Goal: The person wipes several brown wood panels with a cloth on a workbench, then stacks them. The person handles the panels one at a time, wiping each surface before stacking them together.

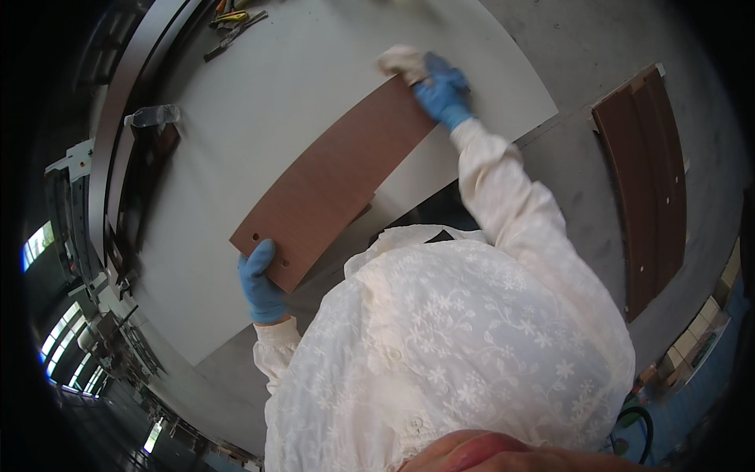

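A reddish-brown wooden board (330, 177) lies slantwise over a pale worktable (228, 149), with two round holes near its lower left end. My left hand (262, 282), in a blue glove, grips that end close to the holes, thumb on the upper face; the other fingers are partly hidden. At the board's far right end my right hand (444, 90), also blue-gloved and slightly blurred, is closed on a whitish cloth (403, 63). The cloth is bunched at the board's far corner. Under the board's near edge a small piece of brown wood (364, 211) pokes out.
A clear plastic bottle (156, 116) lies at the table's left, by long dark curved panels (118, 149). Several hand tools (233, 27) lie at the far left. To the right, a stack of brown panels (645, 189) rests beyond the table's corner.
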The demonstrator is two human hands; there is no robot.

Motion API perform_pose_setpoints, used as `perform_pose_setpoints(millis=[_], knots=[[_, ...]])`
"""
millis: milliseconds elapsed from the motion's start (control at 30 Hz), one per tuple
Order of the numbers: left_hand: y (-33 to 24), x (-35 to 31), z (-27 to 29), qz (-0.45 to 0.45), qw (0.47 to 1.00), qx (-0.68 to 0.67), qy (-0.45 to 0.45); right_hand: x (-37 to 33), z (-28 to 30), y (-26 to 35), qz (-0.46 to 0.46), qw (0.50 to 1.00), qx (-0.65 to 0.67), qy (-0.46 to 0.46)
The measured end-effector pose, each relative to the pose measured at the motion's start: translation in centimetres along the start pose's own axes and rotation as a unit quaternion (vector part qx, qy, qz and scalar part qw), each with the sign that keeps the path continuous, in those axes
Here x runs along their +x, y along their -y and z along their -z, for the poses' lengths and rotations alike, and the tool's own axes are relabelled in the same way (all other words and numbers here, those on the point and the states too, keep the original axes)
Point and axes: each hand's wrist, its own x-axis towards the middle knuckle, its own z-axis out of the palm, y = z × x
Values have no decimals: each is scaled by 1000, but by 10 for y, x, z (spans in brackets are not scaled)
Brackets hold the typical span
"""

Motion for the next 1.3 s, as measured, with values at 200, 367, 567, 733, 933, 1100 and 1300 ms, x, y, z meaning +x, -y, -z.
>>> perform_pose_setpoints(millis=[200, 367, 567, 733, 933, 1100, 1300], knots=[[-31, -26, -25, -74, 974, 215, 25, 26, 21, -111, -181, 955, 156, -176], [-75, -47, -94, -456, 587, 580, 333, 23, 126, -60, -244, 869, 358, -241], [-76, -48, -119, -530, 333, 669, 401, -36, 148, 85, -53, 881, 469, 15], [-49, -16, -90, -546, 308, 669, 400, -88, 88, 146, 281, 930, 150, 183], [-12, -11, -52, -511, 342, 692, 379, -25, 31, 43, 193, 966, 62, 158], [-3, -9, -42, -532, 351, 680, 362, 48, 6, -121, -10, 998, -33, 46], [-1, -7, -44, -547, 355, 666, 362, 19, 43, -49, -147, 968, 190, -70]])
